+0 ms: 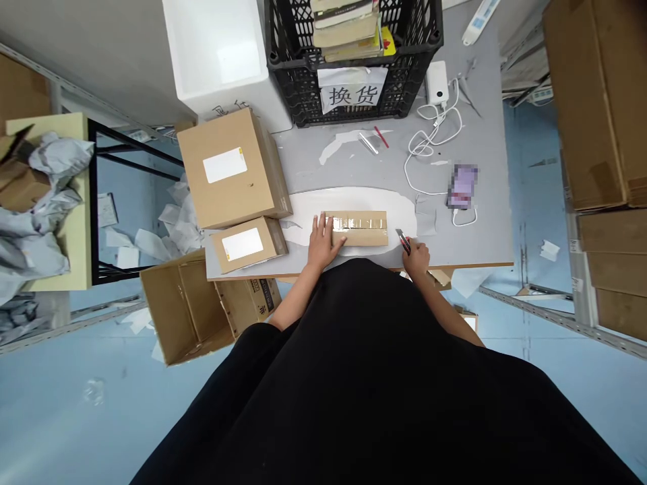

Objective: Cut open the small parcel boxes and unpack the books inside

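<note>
A small brown cardboard box (360, 236) with shiny clear tape along its top lies on the white worn patch of the grey table. My left hand (322, 244) rests on the box's left end, fingers spread over the cardboard. To the right of the box, near the table's front edge, my right hand (416, 259) is closed round a box cutter (404, 241). The cutter's blade points up and left, apart from the box.
Two labelled boxes, one large (227, 175) and one small (247, 246), stand at the left of the grey table (313, 158). Behind are a white bin (217, 54) and a black crate (354, 118) of books. A phone (462, 186) and white cable lie at right.
</note>
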`<act>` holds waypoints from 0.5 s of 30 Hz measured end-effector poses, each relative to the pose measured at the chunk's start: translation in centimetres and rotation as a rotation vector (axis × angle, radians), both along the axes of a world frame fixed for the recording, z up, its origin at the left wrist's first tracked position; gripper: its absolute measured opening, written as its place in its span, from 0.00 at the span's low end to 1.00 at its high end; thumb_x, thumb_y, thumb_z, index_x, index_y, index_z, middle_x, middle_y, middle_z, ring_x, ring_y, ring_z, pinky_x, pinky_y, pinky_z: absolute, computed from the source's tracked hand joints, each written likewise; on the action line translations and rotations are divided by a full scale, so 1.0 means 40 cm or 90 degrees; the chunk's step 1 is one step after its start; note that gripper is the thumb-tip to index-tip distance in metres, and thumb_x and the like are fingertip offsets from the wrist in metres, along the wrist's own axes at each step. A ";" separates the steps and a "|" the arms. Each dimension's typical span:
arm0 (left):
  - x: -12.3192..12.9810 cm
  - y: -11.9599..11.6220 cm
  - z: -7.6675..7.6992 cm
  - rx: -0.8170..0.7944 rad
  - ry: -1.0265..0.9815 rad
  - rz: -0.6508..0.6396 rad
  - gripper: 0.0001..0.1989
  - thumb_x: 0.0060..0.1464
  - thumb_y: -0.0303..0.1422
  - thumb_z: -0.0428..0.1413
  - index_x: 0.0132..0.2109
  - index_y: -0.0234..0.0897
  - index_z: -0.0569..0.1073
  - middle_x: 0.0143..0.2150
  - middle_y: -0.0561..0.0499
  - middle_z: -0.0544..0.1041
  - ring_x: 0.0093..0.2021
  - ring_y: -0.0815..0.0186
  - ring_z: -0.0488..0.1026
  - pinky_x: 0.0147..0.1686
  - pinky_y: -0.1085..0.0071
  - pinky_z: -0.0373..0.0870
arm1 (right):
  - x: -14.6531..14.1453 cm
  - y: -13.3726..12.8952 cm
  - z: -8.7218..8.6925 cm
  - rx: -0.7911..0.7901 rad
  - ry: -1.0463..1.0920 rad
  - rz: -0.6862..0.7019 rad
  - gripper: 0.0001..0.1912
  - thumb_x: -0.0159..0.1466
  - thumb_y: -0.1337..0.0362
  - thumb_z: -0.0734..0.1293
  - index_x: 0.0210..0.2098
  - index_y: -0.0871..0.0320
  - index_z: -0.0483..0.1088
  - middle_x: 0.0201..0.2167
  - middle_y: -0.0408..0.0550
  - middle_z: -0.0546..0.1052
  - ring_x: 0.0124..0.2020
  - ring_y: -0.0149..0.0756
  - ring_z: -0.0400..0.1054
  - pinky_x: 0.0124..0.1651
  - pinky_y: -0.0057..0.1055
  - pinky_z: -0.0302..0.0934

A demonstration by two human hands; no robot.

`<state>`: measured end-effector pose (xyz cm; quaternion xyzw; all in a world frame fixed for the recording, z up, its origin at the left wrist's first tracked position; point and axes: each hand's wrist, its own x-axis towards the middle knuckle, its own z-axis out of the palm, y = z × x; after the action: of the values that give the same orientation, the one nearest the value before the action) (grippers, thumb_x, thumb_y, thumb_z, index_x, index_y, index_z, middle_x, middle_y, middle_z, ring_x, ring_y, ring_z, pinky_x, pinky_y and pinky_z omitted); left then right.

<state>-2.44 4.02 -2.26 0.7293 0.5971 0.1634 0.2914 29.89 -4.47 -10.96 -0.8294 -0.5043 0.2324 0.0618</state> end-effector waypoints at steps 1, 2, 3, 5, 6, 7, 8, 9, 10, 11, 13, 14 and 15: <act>-0.016 -0.007 -0.013 -0.011 -0.035 0.040 0.42 0.62 0.57 0.47 0.74 0.37 0.53 0.77 0.41 0.46 0.77 0.51 0.36 0.73 0.50 0.45 | -0.008 0.005 0.006 0.013 -0.004 -0.011 0.31 0.61 0.64 0.62 0.65 0.58 0.66 0.51 0.61 0.67 0.55 0.55 0.61 0.59 0.54 0.58; -0.031 -0.014 -0.027 -0.034 -0.075 0.079 0.39 0.64 0.56 0.45 0.73 0.38 0.54 0.77 0.42 0.49 0.77 0.53 0.40 0.73 0.52 0.44 | -0.017 0.012 0.013 0.036 0.006 -0.025 0.31 0.61 0.63 0.62 0.64 0.59 0.67 0.53 0.63 0.66 0.56 0.56 0.60 0.61 0.56 0.56; -0.045 -0.018 -0.043 -0.069 -0.121 0.117 0.37 0.65 0.55 0.43 0.73 0.39 0.56 0.76 0.43 0.53 0.76 0.55 0.45 0.73 0.55 0.45 | -0.025 0.022 0.020 0.066 0.034 -0.037 0.30 0.61 0.63 0.61 0.63 0.61 0.68 0.54 0.63 0.67 0.58 0.56 0.60 0.63 0.56 0.55; -0.067 -0.020 -0.077 -0.161 -0.217 0.188 0.32 0.68 0.51 0.38 0.71 0.40 0.60 0.73 0.44 0.61 0.73 0.57 0.55 0.72 0.56 0.51 | -0.045 0.049 0.035 0.128 0.144 -0.051 0.27 0.62 0.61 0.60 0.60 0.61 0.70 0.55 0.63 0.68 0.60 0.53 0.60 0.66 0.55 0.54; -0.076 -0.017 -0.093 -0.209 -0.260 0.216 0.30 0.69 0.48 0.38 0.70 0.40 0.61 0.71 0.44 0.64 0.71 0.58 0.60 0.71 0.55 0.54 | -0.057 0.064 0.044 0.149 0.220 -0.058 0.26 0.63 0.61 0.59 0.58 0.60 0.71 0.56 0.61 0.70 0.61 0.51 0.61 0.67 0.53 0.54; -0.081 -0.010 -0.107 -0.253 -0.295 0.236 0.29 0.69 0.45 0.39 0.70 0.40 0.61 0.69 0.43 0.66 0.70 0.58 0.62 0.69 0.54 0.58 | -0.069 0.080 0.052 0.158 0.303 -0.068 0.25 0.63 0.60 0.59 0.57 0.58 0.72 0.56 0.59 0.71 0.61 0.49 0.63 0.67 0.51 0.55; -0.084 -0.003 -0.118 -0.288 -0.323 0.244 0.28 0.68 0.42 0.42 0.70 0.40 0.61 0.69 0.43 0.67 0.69 0.58 0.64 0.67 0.54 0.60 | -0.083 0.094 0.062 0.154 0.387 -0.083 0.25 0.62 0.59 0.59 0.56 0.56 0.72 0.56 0.57 0.73 0.60 0.46 0.64 0.67 0.49 0.56; -0.085 0.006 -0.126 -0.314 -0.344 0.241 0.28 0.66 0.39 0.44 0.71 0.40 0.59 0.68 0.43 0.68 0.68 0.59 0.65 0.66 0.55 0.62 | -0.097 0.107 0.073 0.141 0.467 -0.099 0.25 0.62 0.59 0.59 0.57 0.54 0.72 0.57 0.54 0.73 0.60 0.44 0.65 0.67 0.47 0.57; -0.083 0.015 -0.130 -0.330 -0.361 0.227 0.30 0.64 0.36 0.46 0.71 0.40 0.58 0.69 0.43 0.67 0.68 0.60 0.65 0.65 0.56 0.63 | -0.111 0.117 0.084 0.121 0.535 -0.116 0.26 0.61 0.59 0.60 0.57 0.53 0.71 0.58 0.51 0.74 0.60 0.42 0.66 0.66 0.46 0.58; -0.079 0.024 -0.129 -0.341 -0.376 0.210 0.32 0.62 0.34 0.47 0.72 0.40 0.57 0.70 0.44 0.66 0.68 0.61 0.65 0.65 0.58 0.64 | -0.125 0.124 0.097 0.096 0.588 -0.130 0.26 0.60 0.59 0.61 0.58 0.51 0.70 0.57 0.49 0.75 0.59 0.41 0.67 0.65 0.44 0.59; -0.066 0.035 -0.117 -0.365 -0.404 0.187 0.34 0.60 0.31 0.48 0.72 0.42 0.56 0.71 0.46 0.64 0.68 0.62 0.65 0.63 0.61 0.65 | -0.149 0.133 0.122 0.041 0.642 -0.147 0.26 0.60 0.58 0.62 0.57 0.49 0.70 0.55 0.46 0.77 0.57 0.39 0.69 0.62 0.41 0.62; -0.058 0.039 -0.107 -0.383 -0.415 0.188 0.34 0.60 0.31 0.48 0.73 0.43 0.55 0.71 0.48 0.64 0.67 0.63 0.65 0.62 0.62 0.66 | -0.158 0.136 0.134 0.014 0.649 -0.152 0.24 0.60 0.57 0.63 0.56 0.48 0.71 0.53 0.45 0.78 0.55 0.38 0.70 0.59 0.39 0.64; -0.050 0.041 -0.095 -0.402 -0.422 0.198 0.34 0.60 0.32 0.48 0.73 0.45 0.55 0.71 0.49 0.65 0.66 0.63 0.66 0.61 0.62 0.67 | -0.164 0.138 0.144 -0.013 0.654 -0.159 0.23 0.60 0.56 0.63 0.54 0.47 0.72 0.50 0.44 0.79 0.54 0.37 0.71 0.58 0.39 0.65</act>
<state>-4.45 5.65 -6.05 0.4157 0.5944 0.2395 0.6454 23.35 1.06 -5.20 -0.6630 -0.3039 0.6046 0.3200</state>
